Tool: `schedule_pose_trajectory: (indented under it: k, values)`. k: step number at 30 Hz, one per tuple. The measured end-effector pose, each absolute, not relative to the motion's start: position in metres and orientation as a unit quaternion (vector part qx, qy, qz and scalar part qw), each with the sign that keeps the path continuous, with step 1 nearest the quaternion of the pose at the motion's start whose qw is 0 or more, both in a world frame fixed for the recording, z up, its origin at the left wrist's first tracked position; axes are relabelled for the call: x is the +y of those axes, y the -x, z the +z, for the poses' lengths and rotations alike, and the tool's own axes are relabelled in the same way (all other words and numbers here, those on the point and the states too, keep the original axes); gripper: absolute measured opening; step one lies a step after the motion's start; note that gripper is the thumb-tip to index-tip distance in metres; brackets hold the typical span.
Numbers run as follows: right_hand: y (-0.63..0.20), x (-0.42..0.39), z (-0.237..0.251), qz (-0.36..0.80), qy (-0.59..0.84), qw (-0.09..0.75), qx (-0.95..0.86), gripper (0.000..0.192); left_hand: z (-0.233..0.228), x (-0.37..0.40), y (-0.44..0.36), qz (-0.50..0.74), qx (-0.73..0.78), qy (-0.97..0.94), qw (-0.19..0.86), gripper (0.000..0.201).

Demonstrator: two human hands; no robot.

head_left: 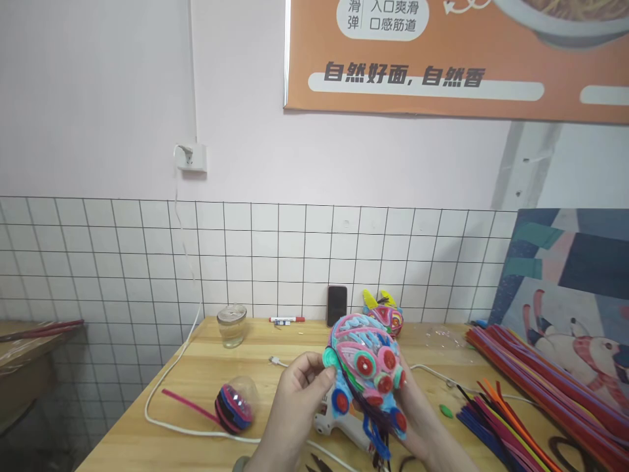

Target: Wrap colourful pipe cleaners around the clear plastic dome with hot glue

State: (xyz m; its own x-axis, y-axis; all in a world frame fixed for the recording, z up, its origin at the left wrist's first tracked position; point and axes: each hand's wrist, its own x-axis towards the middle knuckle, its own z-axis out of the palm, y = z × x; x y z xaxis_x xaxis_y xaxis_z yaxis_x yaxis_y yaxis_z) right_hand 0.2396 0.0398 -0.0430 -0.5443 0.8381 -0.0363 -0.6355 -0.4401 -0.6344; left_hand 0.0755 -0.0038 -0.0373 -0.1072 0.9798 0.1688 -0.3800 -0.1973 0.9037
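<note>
A person's left hand [299, 387] pinches the edge of a colourful pipe-cleaner figure [367, 373] held above a wooden table [147, 426], while the right hand [422, 419] cups it from behind. A glue gun [339, 423] lies just beneath; pipe cleaners [521, 400] fan out to the right.

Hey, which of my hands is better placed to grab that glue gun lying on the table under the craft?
Probably the left hand. It only pinches the pipe-cleaner craft's edge, just above the glue gun. The right hand cradles the craft from behind and underneath, carrying its weight.
</note>
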Motion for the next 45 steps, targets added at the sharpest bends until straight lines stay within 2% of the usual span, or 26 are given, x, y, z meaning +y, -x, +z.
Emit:
schedule_pose_trajectory:
  k: [19,25,32,37,42,45]
  values:
    - [-0.238,0.042,-0.044,0.848,0.115,0.427,-0.292,0.045,-0.044,0.002,-0.076,0.676,0.354,-0.371,0.530,0.026]
    - [-0.239,0.042,-0.047,0.830,0.149,0.466,-0.269,0.038,-0.043,0.002,-0.073,0.674,0.360,-0.391,0.513,0.026]
    - [-0.240,0.041,-0.044,0.842,0.148,0.436,-0.281,0.043,-0.031,-0.010,-0.078,0.691,0.355,-0.429,0.462,0.027]
    - [-0.246,0.039,-0.042,0.819,0.185,0.430,-0.332,0.050,-0.025,-0.014,-0.075,0.669,0.385,-0.463,0.436,0.011]
    - [-0.256,0.042,-0.044,0.776,0.216,0.507,-0.307,0.029,-0.024,-0.009,-0.068,0.696,0.347,-0.425,0.464,0.017]
    - [-0.261,0.046,-0.043,0.764,0.217,0.529,-0.300,0.026,-0.020,-0.011,-0.067,0.709,0.311,-0.391,0.498,0.022]
